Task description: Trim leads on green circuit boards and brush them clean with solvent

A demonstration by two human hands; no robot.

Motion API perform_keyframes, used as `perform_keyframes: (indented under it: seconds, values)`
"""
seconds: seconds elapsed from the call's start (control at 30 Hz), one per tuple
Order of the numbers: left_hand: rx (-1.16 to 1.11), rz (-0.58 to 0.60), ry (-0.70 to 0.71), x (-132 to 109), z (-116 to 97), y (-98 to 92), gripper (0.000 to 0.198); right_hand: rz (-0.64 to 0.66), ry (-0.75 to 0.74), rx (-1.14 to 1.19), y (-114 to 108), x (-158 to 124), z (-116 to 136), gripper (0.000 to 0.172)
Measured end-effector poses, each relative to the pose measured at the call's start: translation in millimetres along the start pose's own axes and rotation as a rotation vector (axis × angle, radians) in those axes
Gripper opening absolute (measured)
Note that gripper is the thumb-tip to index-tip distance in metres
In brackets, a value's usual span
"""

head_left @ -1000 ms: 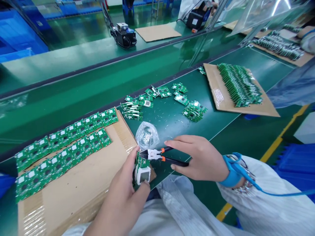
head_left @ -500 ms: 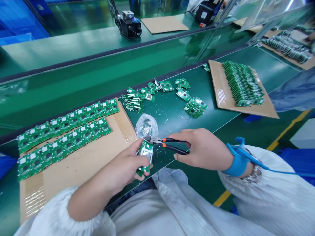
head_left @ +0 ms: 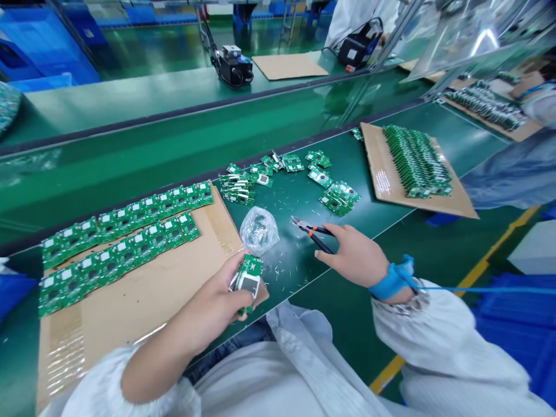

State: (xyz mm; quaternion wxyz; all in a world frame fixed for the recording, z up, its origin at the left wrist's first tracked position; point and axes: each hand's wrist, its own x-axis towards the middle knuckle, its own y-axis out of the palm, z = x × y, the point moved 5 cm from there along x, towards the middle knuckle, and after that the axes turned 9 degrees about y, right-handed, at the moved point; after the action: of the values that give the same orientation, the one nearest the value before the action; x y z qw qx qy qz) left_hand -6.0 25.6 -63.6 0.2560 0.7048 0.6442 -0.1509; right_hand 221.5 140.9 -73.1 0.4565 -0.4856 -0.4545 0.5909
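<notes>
My left hand (head_left: pixel 208 307) is shut around a green circuit board (head_left: pixel 248 277) with a square white-and-silver component on it. My right hand (head_left: pixel 354 256) grips a pair of orange-and-black side cutters (head_left: pixel 311 234), their jaws pointing away from the board and a short gap from it. Beside the cutters lies a crumpled clear plastic bag (head_left: pixel 259 230). Loose green circuit boards (head_left: pixel 291 163) lie in small heaps on the green conveyor belt (head_left: pixel 295 255), which is strewn with small clipped wire ends. Two rows of boards (head_left: pixel 121 249) rest on a cardboard sheet (head_left: pixel 147 301) under my left hand.
A second cardboard sheet (head_left: pixel 382 179) holds tightly stacked boards at the right. Behind a clear plastic screen (head_left: pixel 478 40) is another board-laden sheet. A co-worker (head_left: pixel 360 23) stands at the far bench near a black machine (head_left: pixel 232 66). Blue crates (head_left: pixel 516 324) stand at the lower right.
The right hand has drawn the cutters away from the board, up and to the right. The left hand still holds the board, and the view has shifted slightly.
</notes>
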Motion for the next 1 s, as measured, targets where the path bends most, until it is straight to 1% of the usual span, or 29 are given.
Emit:
perform_keyframes:
  seconds: [0.07,0.1,0.17,0.2,0.23,0.27,0.3,0.33,0.37,0.4,0.43,0.47,0.57,0.63,0.67,0.73,0.8,0.83,0.9,0.93,1.0]
  values:
    - [0.133,-0.090,0.107,-5.5,-0.8,-3.4,0.074,-0.067,0.023,-0.024,15.1,3.5,0.2,0.061]
    - [0.206,-0.131,0.165,-8.3,-2.8,-4.4,0.072,-0.104,0.016,0.007,18.7,3.9,3.2,0.061]
    - [0.334,-0.193,0.259,-13.8,-6.6,-5.2,0.069,-0.192,-0.007,0.175,15.7,-1.0,14.3,0.056]
    - [0.389,-0.219,0.290,-16.1,-7.5,-5.6,0.068,-0.208,-0.022,0.313,11.1,-6.5,22.4,0.051]
    - [0.443,-0.249,0.312,-18.0,-7.6,-6.5,0.067,-0.173,-0.040,0.478,6.9,-13.7,32.9,0.045]
    - [0.497,-0.284,0.338,-19.5,-7.5,-7.9,0.067,-0.089,-0.066,0.651,3.7,-22.2,46.3,0.040]
    - [0.552,-0.321,0.368,-20.7,-7.3,-9.5,0.067,0.069,-0.093,0.820,3.5,-31.8,63.0,0.036]
    - [0.607,-0.352,0.403,-21.6,-6.9,-11.0,0.067,0.262,-0.121,0.943,5.2,-42.7,82.2,0.035]
    - [0.660,-0.379,0.437,-22.3,-6.4,-12.3,0.068,0.406,-0.140,1.011,6.1,-53.5,100.8,0.035]
    - [0.714,-0.400,0.464,-22.8,-5.6,-13.5,0.068,0.481,-0.156,1.035,6.1,-62.1,117.3,0.033]
    - [0.768,-0.420,0.475,-23.3,-4.3,-15.1,0.067,0.513,-0.165,1.027,6.5,-68.2,131.5,0.029]
    - [0.820,-0.441,0.471,-23.9,-2.7,-17.1,0.066,0.511,-0.169,1.003,7.1,-71.5,142.9,0.026]
    - [0.927,-0.475,0.418,-27.1,2.9,-25.9,0.069,0.457,-0.187,0.919,10.0,-70.3,164.0,0.020]
    - [0.887,-0.444,0.437,-30.9,5.6,-32.3,0.074,0.460,-0.218,0.908,11.9,-66.4,171.1,0.018]
    - [0.830,-0.410,0.458,-33.0,6.9,-35.6,0.076,0.488,-0.239,0.921,13.0,-65.0,174.1,0.018]
    - [0.674,-0.343,0.456,-37.4,11.3,-44.4,0.077,0.605,-0.266,0.987,15.8,-64.4,180.5,0.015]
    - [0.517,-0.291,0.394,-40.8,18.3,-54.5,0.074,0.749,-0.242,1.051,19.2,-65.9,187.3,0.012]
    - [0.448,-0.280,0.362,-42.1,22.1,-59.7,0.072,0.808,-0.212,1.064,20.8,-66.6,190.6,0.011]
    - [0.311,-0.290,0.327,-43.8,29.4,-70.1,0.067,0.881,-0.148,1.059,22.4,-66.2,197.1,0.012]
    - [0.236,-0.301,0.319,-44.0,33.1,-75.0,0.066,0.901,-0.141,1.030,22.0,-64.9,200.8,0.014]
    - [0.079,-0.330,0.313,-43.6,40.7,-83.7,0.065,0.892,-0.166,0.947,19.3,-57.2,207.7,0.016]
